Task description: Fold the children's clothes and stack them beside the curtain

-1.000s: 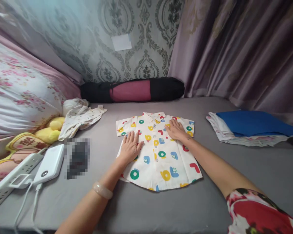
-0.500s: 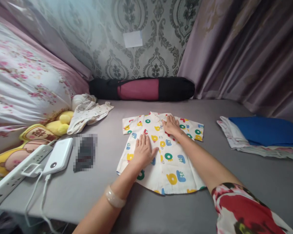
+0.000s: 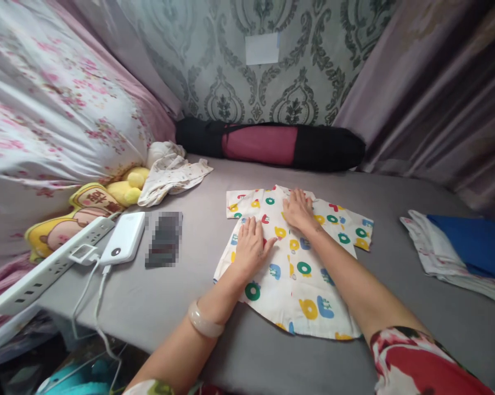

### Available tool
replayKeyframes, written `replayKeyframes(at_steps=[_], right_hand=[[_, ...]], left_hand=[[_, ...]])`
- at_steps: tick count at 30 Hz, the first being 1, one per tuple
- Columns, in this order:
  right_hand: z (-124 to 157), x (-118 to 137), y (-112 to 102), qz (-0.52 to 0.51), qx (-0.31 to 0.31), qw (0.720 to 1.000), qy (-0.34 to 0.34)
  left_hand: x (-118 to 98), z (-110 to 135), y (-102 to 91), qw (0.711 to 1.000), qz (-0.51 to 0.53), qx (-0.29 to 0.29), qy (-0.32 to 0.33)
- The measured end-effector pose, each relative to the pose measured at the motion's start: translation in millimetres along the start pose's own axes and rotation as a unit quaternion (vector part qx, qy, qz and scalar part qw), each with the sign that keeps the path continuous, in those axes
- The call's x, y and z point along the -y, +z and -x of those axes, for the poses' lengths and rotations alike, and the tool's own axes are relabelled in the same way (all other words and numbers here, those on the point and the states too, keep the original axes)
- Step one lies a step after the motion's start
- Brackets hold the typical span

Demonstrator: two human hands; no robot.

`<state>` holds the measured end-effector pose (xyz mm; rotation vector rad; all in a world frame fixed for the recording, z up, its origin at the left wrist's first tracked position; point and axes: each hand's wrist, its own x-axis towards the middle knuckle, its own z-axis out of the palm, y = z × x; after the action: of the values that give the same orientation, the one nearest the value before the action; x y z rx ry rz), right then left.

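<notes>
A white short-sleeved shirt (image 3: 309, 296) with colourful letter prints lies spread face up on the grey sheet, collar away from me and hem towards me. My left hand (image 3: 251, 246) rests flat on the shirt's left front panel, fingers stretched out. Near the collar, my right hand (image 3: 299, 211) lies palm down on the cloth, its fingers extended. Neither hand grips the fabric. The shirt's button placket runs between my two arms, and my right forearm covers part of its right side.
A white power bank (image 3: 124, 238), a pixelated dark object (image 3: 164, 240) and a power strip (image 3: 58, 263) lie left. Beyond them are a yellow plush toy (image 3: 86, 206) and crumpled cloth (image 3: 171, 178). A black and maroon bag (image 3: 259, 145) borders the back; folded clothes (image 3: 470, 241) sit right.
The camera view has turned left and tilted, so the scene sits further right. My right hand has shifted slightly left across the shirt near the collar; both hands stay on the cloth.
</notes>
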<state>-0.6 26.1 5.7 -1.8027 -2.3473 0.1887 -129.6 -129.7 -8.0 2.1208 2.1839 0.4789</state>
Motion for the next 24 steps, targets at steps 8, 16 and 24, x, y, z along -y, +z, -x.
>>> replayKeyframes(at_steps=[8, 16, 24], right_hand=[[-13, 71, 27, -0.020, 0.084, 0.984, -0.157], [-30, 90, 34, -0.013, 0.057, 0.994, -0.097], [-30, 88, 31, -0.051, 0.061, 0.991, -0.104]], left_hand=[[11, 0, 7.4, 0.999, -0.035, 0.017, -0.037], [9, -1, 8.0, 0.997, -0.046, 0.041, -0.048], [9, -1, 6.5, 0.995, -0.059, 0.065, -0.044]])
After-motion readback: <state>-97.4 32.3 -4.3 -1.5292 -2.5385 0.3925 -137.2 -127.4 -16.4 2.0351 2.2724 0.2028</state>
